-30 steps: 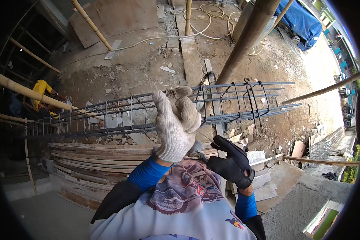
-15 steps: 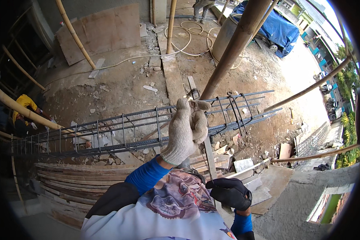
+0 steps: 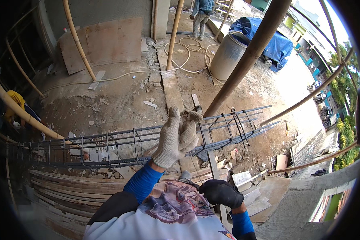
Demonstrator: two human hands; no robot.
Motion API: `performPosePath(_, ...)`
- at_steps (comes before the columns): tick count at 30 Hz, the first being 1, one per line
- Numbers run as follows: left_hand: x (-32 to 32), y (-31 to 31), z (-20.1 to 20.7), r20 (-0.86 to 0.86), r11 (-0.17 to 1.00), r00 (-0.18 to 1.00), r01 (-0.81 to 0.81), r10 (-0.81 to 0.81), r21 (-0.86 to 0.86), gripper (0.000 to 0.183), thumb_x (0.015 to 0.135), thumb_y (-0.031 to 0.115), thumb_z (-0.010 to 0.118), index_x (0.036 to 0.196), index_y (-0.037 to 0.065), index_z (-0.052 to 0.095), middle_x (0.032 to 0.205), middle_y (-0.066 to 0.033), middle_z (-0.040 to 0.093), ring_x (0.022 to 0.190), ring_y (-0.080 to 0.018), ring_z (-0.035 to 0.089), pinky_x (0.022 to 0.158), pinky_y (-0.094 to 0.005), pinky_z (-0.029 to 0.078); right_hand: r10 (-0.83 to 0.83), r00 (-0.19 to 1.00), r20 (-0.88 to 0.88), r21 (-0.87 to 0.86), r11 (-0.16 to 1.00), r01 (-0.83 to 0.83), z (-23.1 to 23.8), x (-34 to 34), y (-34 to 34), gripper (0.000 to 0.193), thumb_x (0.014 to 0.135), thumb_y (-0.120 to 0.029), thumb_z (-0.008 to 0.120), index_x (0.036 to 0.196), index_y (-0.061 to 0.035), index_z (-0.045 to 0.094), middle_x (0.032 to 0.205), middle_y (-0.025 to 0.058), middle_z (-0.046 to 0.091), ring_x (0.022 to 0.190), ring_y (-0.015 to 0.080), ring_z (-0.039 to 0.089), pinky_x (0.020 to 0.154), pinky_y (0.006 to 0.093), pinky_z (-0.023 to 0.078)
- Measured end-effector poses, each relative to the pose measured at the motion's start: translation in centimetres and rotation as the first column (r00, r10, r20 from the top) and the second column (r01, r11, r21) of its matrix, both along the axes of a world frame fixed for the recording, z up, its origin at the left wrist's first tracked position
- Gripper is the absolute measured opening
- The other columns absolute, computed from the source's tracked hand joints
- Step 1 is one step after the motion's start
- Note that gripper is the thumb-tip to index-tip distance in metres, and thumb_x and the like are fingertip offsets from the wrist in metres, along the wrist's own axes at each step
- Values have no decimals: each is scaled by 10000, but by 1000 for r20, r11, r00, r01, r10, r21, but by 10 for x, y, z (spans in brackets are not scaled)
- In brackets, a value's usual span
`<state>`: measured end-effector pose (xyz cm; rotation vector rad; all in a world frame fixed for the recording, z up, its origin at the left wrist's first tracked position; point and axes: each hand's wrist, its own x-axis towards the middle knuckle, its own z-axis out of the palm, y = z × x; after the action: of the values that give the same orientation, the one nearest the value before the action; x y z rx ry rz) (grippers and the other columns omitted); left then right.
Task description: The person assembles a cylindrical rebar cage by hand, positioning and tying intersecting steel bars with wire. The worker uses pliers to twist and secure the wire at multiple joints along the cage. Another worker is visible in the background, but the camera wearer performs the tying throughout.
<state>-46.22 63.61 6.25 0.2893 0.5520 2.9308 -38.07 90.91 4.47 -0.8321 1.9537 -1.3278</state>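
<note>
My left hand (image 3: pixel 174 138), in a beige knit glove, is raised at the long rebar cage (image 3: pixel 112 144), covering part of its bars. Its fingers are curled together, and what they hold, if anything, is hidden. The cage is made of long dark bars with square stirrups along them. Lower down, close to my shirt, my right hand (image 3: pixel 224 193) wears a black glove and is closed. I cannot make out anything in it. A thin dark strand, perhaps wire, shows faintly between the two hands.
Stacked planks (image 3: pixel 80 188) lie below the cage at left. A thick bamboo pole (image 3: pixel 248 56) slants up beyond it. Farther off are a drum (image 3: pixel 228 58), a hose (image 3: pixel 184 64), a blue tarp (image 3: pixel 278 44) and a standing person (image 3: pixel 202 18). Another person in yellow (image 3: pixel 14 102) bends at left.
The view has tilted up slightly, so the scene sits lower and the standing person shows more. Both hands appear a little farther left in the picture, the left still curled and the right still closed.
</note>
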Motion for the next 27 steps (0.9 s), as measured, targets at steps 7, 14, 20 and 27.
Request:
performPosePath(7,15,-27,5,59,963,984,-175,166,206,616,1119,523,374,1260,-23,620,637,3,472,432,-83,347,431,-273,354,136,751,-646,84,991,-107,41,-2,-22,68,753,-82,720,817,-81,699,881,77,697,823,277,689,692,357,560)
performPosePath(14,26,-26,11,87,823,853,-519,514,231,332,1095,376,564,1244,87,630,894,-7,641,697,-110,463,693,-304,427,-121,707,-697,-77,993,95,14,-22,-55,154,776,-144,709,862,-69,606,788,111,601,736,367,624,642,444,500)
performPosePath(20,30,-29,9,23,813,829,-553,559,183,317,1124,333,506,1237,52,599,905,-40,575,708,-119,454,677,-295,422,-126,810,-573,-82,992,96,1,-19,-66,214,851,-196,675,933,-26,573,729,133,510,679,384,566,620,460,448)
performPosePath(27,33,-11,7,10,864,870,-492,494,110,328,1116,367,518,1141,53,609,812,-4,497,605,-100,384,569,-272,359,-136,773,-620,-182,983,28,-44,-16,-45,195,824,-160,671,962,-32,621,792,155,578,785,371,630,687,404,501)
